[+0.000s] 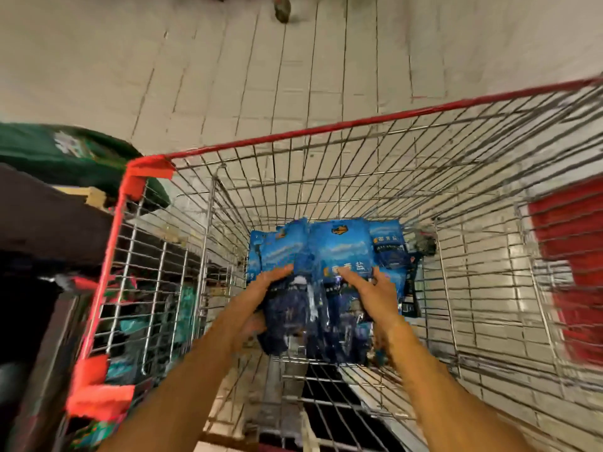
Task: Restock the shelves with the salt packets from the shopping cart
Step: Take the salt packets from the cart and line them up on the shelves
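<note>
Several blue salt packets (339,252) lie in a pile at the bottom of the wire shopping cart (326,125), which has a red rim. Both my arms reach down into the cart. My left hand (261,291) grips the left side of a bunch of packets, fingers on top and thumb below. My right hand (372,291) holds the right side of the same bunch, with fingers spread over the top packet. The lower parts of the packets look dark and blurred. More packets (390,243) lie behind and to the right.
Shelving with dark boards (42,220) and a green bag (65,154) stands to the left of the cart. A red object (574,256) shows through the cart's right wall. Pale tiled floor (228,60) stretches ahead, with someone's shoe (282,9) at the top.
</note>
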Motion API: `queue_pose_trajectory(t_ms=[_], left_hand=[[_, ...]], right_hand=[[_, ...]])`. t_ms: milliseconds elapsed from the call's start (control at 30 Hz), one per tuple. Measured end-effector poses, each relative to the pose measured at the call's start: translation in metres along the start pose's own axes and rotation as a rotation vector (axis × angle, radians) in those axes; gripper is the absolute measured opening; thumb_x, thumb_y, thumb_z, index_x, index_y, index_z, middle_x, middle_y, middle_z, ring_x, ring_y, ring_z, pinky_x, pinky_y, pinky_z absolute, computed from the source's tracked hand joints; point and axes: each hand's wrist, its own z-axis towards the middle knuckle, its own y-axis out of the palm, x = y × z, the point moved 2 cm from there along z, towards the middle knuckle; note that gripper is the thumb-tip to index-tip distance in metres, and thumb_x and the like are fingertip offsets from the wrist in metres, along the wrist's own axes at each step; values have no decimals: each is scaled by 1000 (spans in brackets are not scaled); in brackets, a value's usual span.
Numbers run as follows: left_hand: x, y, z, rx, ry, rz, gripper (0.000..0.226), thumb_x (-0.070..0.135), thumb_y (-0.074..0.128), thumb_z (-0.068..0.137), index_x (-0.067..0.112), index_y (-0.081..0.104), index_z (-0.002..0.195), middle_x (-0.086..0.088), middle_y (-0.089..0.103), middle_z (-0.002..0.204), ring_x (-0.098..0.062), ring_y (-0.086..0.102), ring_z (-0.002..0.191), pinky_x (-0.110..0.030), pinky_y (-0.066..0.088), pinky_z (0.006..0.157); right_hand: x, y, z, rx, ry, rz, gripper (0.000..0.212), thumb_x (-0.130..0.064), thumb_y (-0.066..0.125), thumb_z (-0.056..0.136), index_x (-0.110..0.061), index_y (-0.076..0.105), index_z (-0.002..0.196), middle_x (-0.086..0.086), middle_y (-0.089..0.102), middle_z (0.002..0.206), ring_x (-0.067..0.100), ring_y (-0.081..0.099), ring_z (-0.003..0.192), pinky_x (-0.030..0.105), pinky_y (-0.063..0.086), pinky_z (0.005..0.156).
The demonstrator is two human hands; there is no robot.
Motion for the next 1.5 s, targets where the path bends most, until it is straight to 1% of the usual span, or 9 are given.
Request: queue_pose_trajectory(t_ms=[200,333,467,567,667,833,1133,1267,1500], left_hand=[[32,11,-99,-6,217,-118,31,24,79,61,11,77,89,-6,77,78,-20,74,64,-30,57,51],[47,-7,-180,71,507,-2,48,21,83,63,15,68,108,-3,78,97,-19,75,85,-31,60,63],[61,-30,-257,128,797,137,51,16,80,66,14,66,116,-3,75,110,-15,71,100,-23,56,80],[66,-47,-313,200,930,158,50,17,81,64,13,68,113,-4,75,111,-16,71,100,-24,55,81],[66,-66,-372,275,1052,117,50,18,82,66,13,68,113,-6,74,112,-20,71,102,-31,57,84],[63,-90,-470,379,1254,-25,42,11,77,66,10,69,108,-5,77,102,-19,74,87,-30,60,69],[32,-148,-631,651,1536,-197,48,17,79,62,10,68,108,-5,76,104,-17,74,89,-28,58,67],[6,-173,-684,763,1598,-280,47,15,79,67,10,68,112,-9,74,111,-21,73,95,-32,59,72],[-53,-198,-770,1069,1638,-346,40,17,80,68,13,70,106,-8,75,108,-20,73,92,-29,58,71]], right_hand=[[-59,4,-71,17,-126,85,112,-61,84,60,-20,35,153,1,45,152,26,45,137,47,38,113],[-93,12,-130,-62,-248,87,122,-75,83,45,-31,39,150,-4,47,150,21,46,137,52,40,111],[-124,34,-183,-126,-358,106,98,-67,83,55,-37,48,142,-10,57,140,15,53,130,48,47,105],[-149,57,-223,-196,-481,128,55,-60,82,53,-49,65,104,-25,72,104,-6,67,94,14,56,68],[-173,86,-266,-303,-570,164,40,-45,82,64,-46,64,99,-30,72,92,-11,67,81,5,50,58],[-204,139,-332,-464,-692,213,39,-46,85,56,-47,73,94,-12,77,97,7,74,86,22,58,61],[-246,251,-437,-850,-867,191,56,-31,89,62,-15,70,113,7,76,106,30,73,97,43,62,76],[-259,297,-487,-1075,-936,182,44,-26,85,73,-18,71,114,4,76,109,23,73,97,31,61,74],[-253,364,-586,-1425,-869,181,36,-27,79,78,-22,70,113,1,75,113,24,72,102,38,61,78]])
